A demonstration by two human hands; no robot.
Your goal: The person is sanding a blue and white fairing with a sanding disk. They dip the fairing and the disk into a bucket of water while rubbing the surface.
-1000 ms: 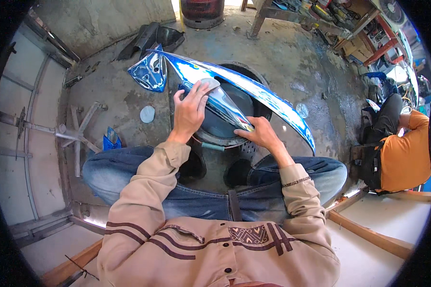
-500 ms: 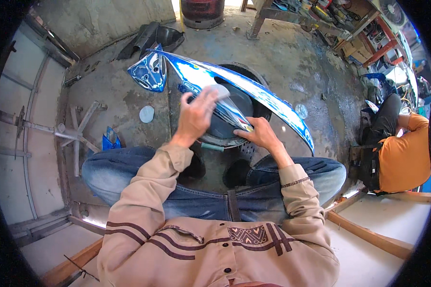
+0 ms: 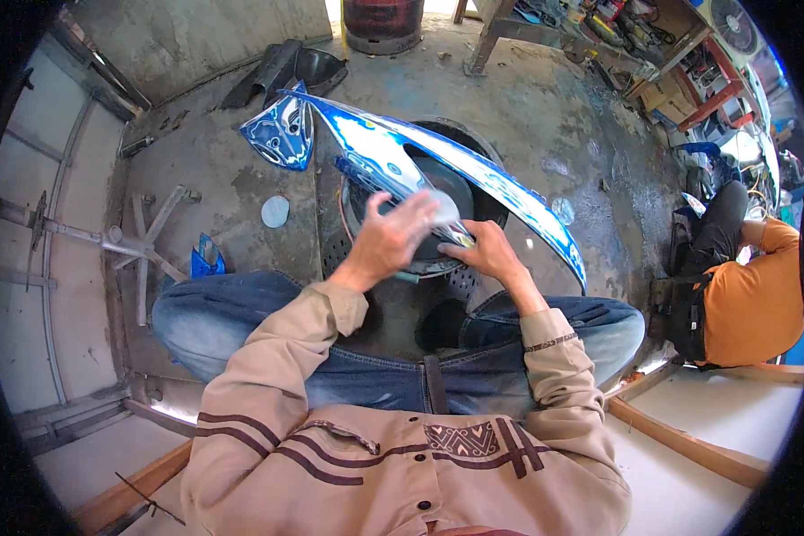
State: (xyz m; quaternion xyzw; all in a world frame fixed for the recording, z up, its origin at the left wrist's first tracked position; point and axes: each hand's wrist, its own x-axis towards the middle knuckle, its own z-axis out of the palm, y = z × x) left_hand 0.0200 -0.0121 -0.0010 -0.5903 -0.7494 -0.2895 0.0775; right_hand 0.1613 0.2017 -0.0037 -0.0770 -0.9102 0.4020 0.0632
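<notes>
A glossy blue and white vehicle body panel (image 3: 518,185) with two long arms lies slantwise over a dark round tub (image 3: 460,134). My right hand (image 3: 489,253) grips the near end of the panel's shorter arm, thumb on top. Against that same arm my left hand (image 3: 386,239) presses a whitish round pad (image 3: 441,208), its fingers bent over it and slightly blurred. The panel's longer arm curves off to the right, past my right hand. Much of the tub's inside is covered by the panel and my hands.
A second blue and white panel (image 3: 281,132) lies at the far left, near black plastic parts (image 3: 286,71). Pale discs (image 3: 275,211) lie on the floor. A metal stand (image 3: 143,246) is at left, a cluttered workbench (image 3: 563,36) at back right. A person in orange (image 3: 750,299) sits at right.
My left hand has slid the pad along the panel's shorter arm, toward me and to the right, closer to my right hand. The right hand keeps its grip.
</notes>
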